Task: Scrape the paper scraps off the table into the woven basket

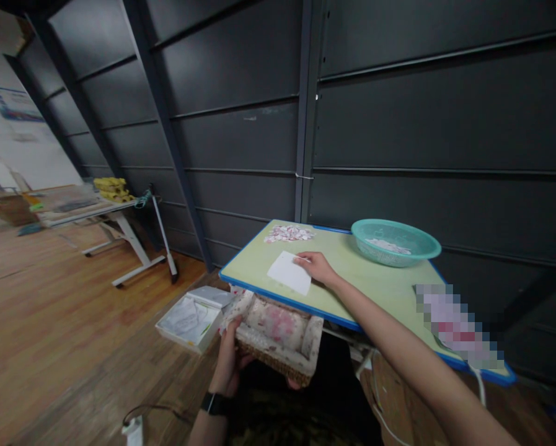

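My left hand [232, 347] grips the left end of a wicker basket [278, 357] lined with patterned cloth, just below the front edge of the table. Pinkish bits lie in the basket, too blurred to name. Over the yellow-green tabletop [347, 288], my right hand [318, 268] has its fingers closed on the right side of a white card [287, 272]. Whether the card lies flat or is slightly raised I cannot tell. Behind it is a spread pile of small white and reddish pieces [289, 233].
A teal plastic colander [396, 244] with white pieces inside stands at the table's back right. A pixelated device [458, 328] with a white cable lies at the right end. An open white box [190, 322] sits low at left. A dark panelled wall [240, 136] rises behind.
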### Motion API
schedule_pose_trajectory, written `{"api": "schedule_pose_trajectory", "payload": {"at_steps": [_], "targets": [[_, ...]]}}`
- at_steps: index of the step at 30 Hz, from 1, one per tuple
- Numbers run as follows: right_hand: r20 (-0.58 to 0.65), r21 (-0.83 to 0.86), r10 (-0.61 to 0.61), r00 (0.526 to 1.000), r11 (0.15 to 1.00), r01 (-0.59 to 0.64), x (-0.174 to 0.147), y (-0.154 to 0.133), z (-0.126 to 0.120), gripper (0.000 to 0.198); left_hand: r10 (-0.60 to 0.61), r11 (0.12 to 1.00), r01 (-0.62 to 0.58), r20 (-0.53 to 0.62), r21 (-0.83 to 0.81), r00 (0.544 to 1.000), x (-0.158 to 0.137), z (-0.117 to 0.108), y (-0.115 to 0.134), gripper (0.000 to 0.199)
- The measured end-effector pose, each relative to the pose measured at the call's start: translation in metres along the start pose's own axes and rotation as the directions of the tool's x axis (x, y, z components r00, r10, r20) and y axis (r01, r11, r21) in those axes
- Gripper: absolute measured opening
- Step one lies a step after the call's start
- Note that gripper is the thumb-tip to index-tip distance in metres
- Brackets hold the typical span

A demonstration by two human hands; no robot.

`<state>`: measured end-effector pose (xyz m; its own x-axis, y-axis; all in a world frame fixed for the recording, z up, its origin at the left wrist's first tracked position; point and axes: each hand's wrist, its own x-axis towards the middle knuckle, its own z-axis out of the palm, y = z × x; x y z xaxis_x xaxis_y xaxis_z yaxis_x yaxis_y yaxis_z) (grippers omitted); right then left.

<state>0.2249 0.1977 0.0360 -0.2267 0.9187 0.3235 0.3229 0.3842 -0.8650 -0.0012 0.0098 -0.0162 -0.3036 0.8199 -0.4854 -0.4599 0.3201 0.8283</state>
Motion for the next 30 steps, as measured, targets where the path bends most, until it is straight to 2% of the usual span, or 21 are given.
{"api": "schedule_pose_trajectory", "payload": {"at_steps": [5, 11, 14, 17, 19, 21, 24, 26, 27, 28, 30], "targets": [[0.111, 0.069, -0.102, 0.989, 0.993, 0.095, -0.007, -0.006, 0.01, 0.038, -0.002, 1.0, 0.002, 0.008, 0.013, 1.0, -0.001, 0.002, 0.003, 0.06], [0.054, 0.176, 0.079, 0.995, 0.98, -0.087, -0.006, -0.003, 0.006, 0.048, -0.007, 1.0, 0.007, 0.017, 0.016, 1.0, 0.0, 0.001, 0.003, 0.058], [0.062, 0.171, 0.04, 0.997, 0.984, -0.05, -0.007, -0.004, 0.004, 0.045, -0.03, 1.0, 0.03, 0.03, -0.008, 0.999, 0.004, -0.001, 0.001, 0.057], [0.139, 0.168, -0.024, 0.99, 0.986, 0.0, -0.012, -0.009, 0.006, 0.042, -0.038, 0.999, 0.038, 0.018, -0.01, 0.999, 0.007, -0.002, 0.001, 0.058], [0.2, 0.172, -0.008, 0.98, 0.985, -0.027, -0.015, -0.012, 0.008, 0.045, -0.028, 1.0, 0.028, 0.019, -0.011, 0.999, 0.006, -0.002, 0.001, 0.055], [0.207, 0.209, 0.023, 0.978, 0.976, -0.068, -0.015, -0.014, 0.009, 0.048, -0.021, 1.0, 0.021, 0.027, -0.015, 0.999, 0.005, -0.002, 0.001, 0.052], [0.087, 0.312, 0.086, 0.992, 0.944, -0.109, -0.009, -0.012, 0.0, 0.053, -0.03, 0.999, 0.031, 0.016, -0.019, 0.999, 0.003, -0.001, 0.002, 0.049], [-0.08, 0.343, 0.144, 0.986, 0.933, -0.108, 0.0, -0.009, -0.016, 0.058, -0.035, 0.999, 0.035, 0.017, -0.023, 0.999, 0.003, -0.001, 0.002, 0.048], [-0.188, 0.328, 0.165, 0.968, 0.94, -0.096, 0.005, -0.007, -0.026, 0.059, -0.035, 0.999, 0.035, 0.021, -0.026, 0.999, 0.003, -0.001, 0.002, 0.047], [-0.315, 0.305, 0.2, 0.928, 0.947, -0.101, 0.008, -0.005, -0.039, 0.059, -0.031, 0.999, 0.032, 0.025, -0.029, 0.999, 0.004, -0.001, 0.002, 0.046], [-0.518, 0.184, 0.231, 0.823, 0.97, -0.157, 0.013, -0.001, -0.066, 0.052, -0.018, 0.999, 0.019, 0.028, -0.031, 0.999, 0.006, -0.002, 0.001, 0.044]]}}
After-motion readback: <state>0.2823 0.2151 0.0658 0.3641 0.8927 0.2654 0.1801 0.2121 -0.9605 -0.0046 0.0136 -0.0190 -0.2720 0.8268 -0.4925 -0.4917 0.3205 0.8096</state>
